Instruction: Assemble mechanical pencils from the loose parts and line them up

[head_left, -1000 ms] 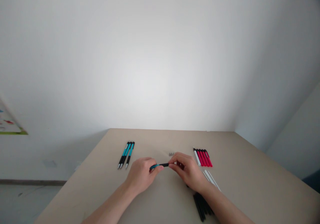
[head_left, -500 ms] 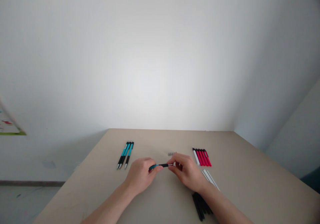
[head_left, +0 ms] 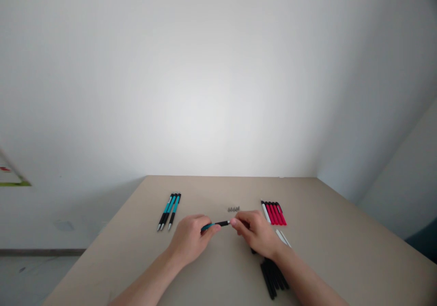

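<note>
Against a pale wall [head_left: 218, 78], beige table [head_left: 205, 274], left hand [head_left: 190, 237] gripping teal-black pen [head_left: 222, 223], right hand [head_left: 255, 233] pinching its end.

Around a pen [head_left: 222, 224] between the person's left hand [head_left: 191, 238] at nine o'clock and right hand [head_left: 256, 233] at three, the table [head_left: 211, 276] bears three pens [head_left: 169, 211] at ten, small pieces [head_left: 234, 209] at one, a row of barrels [head_left: 275, 213] at two, sticks [head_left: 282, 237] at four, tubes [head_left: 270, 278] at five.
</note>
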`<state>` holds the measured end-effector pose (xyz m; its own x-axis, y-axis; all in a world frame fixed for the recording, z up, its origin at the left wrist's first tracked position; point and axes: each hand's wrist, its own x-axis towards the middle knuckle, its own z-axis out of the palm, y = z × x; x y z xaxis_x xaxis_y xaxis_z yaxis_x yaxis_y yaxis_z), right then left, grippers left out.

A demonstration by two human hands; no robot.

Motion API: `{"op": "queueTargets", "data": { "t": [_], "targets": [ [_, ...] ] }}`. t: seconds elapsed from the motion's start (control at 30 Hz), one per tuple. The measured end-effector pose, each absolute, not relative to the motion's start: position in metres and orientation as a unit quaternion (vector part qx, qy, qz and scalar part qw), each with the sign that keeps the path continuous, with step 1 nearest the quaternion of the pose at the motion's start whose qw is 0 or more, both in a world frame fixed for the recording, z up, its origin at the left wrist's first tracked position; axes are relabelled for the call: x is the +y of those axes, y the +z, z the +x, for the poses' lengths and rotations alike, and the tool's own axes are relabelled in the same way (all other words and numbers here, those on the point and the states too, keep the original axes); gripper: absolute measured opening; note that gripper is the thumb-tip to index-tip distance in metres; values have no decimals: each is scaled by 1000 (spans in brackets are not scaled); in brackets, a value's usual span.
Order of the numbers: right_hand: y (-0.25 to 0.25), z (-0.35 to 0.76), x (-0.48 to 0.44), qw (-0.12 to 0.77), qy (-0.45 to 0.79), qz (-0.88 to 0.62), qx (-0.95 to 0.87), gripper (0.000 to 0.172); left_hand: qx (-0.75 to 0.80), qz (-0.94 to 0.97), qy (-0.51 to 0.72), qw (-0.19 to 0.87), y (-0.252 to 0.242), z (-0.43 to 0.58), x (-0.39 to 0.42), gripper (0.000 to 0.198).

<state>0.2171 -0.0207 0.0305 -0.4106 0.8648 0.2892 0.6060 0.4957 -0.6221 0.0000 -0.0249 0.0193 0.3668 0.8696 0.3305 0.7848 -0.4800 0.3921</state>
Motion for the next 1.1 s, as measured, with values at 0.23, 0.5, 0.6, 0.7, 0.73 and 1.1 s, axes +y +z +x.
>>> {"op": "queueTargets", "data": {
  "t": [0.23,0.5,0.6,0.7,0.73,1.1],
  "targets": [
    [33,220,-26,322,232,-410,-821,35,500,823,258,80,20,0,-25,38],
    [36,217,-24,284,207,-428,-833,20,499,826,250,78,18,2,-25,39],
    [33,218,-23,282,178,-446,-830,38,502,823,254,81,19,3,-25,41],
    [31,219,-22,309,170,-464,-812,46,503,821,259,79,20,3,-26,41],
    [31,220,-21,321,175,-470,-803,47,502,822,259,78,20,3,-26,41],
    [25,219,-23,440,171,-470,-746,19,500,823,258,75,20,4,-24,42]
  ]
}}
